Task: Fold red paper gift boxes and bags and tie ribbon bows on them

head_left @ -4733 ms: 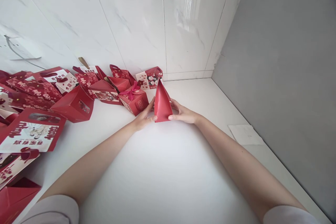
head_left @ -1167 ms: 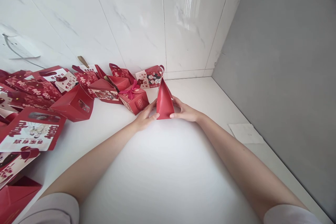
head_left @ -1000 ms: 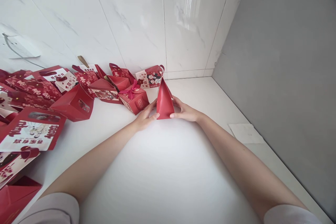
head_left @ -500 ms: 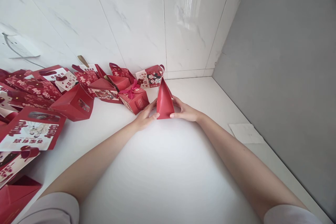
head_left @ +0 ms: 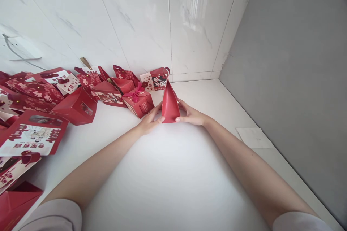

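A red gift box stands upright on the white table, tapering to a narrow top, its plain end toward me. My left hand grips its left side, thumb at the lower front corner and fingers partly hidden behind. On the opposite side my right hand holds it the same way, thumb at the lower right corner. Close to my left fingers sits another red gift box with a pink ribbon bow. Behind the held box, a printed box with a loop handle leans near the wall.
Several red gift boxes crowd the left side of the table. A white tiled wall closes off the back, and a grey panel the right. A flat white paper lies near that panel. A grey cable hangs at far left.
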A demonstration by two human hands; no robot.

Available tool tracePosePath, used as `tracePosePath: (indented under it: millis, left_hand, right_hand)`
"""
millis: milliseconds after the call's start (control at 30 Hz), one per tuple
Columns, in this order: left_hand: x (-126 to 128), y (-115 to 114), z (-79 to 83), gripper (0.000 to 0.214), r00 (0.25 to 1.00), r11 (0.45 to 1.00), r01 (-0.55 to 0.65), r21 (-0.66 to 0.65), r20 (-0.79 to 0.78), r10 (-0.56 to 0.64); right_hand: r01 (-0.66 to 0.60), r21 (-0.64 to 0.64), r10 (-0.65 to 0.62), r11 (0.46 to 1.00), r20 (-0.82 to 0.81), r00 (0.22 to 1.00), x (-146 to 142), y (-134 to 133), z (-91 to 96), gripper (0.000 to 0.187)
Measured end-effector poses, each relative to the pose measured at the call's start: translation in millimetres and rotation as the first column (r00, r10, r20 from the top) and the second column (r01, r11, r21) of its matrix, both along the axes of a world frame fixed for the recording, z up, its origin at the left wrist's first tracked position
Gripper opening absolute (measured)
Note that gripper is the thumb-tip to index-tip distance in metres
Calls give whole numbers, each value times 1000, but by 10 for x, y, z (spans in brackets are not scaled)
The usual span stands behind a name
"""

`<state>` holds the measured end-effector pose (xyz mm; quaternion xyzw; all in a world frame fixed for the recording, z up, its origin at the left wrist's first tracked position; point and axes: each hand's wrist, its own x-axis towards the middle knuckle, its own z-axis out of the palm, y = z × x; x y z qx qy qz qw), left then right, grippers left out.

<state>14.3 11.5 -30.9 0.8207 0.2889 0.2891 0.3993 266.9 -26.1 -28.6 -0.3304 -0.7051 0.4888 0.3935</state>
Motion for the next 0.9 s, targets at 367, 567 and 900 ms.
tracePosePath:
  millis: [367, 567, 900]
  left_hand:
    - [-2, 9, -9, 64, 1000, 1000, 2, 20, -25, -1]
    - [2, 7, -3, 65, 1000, 1000, -5, 13, -22, 5]
    - [47, -43, 56, 66, 986, 971, -19, -240, 158, 59]
  right_hand:
    - [3, 9, -3, 1000, 5, 1000, 8, 11, -16, 105]
    - [0, 7, 0, 1000, 2, 1000, 7, 17, -18, 102]
    - [45, -76, -49, 996, -40, 998, -1, 22, -44, 93]
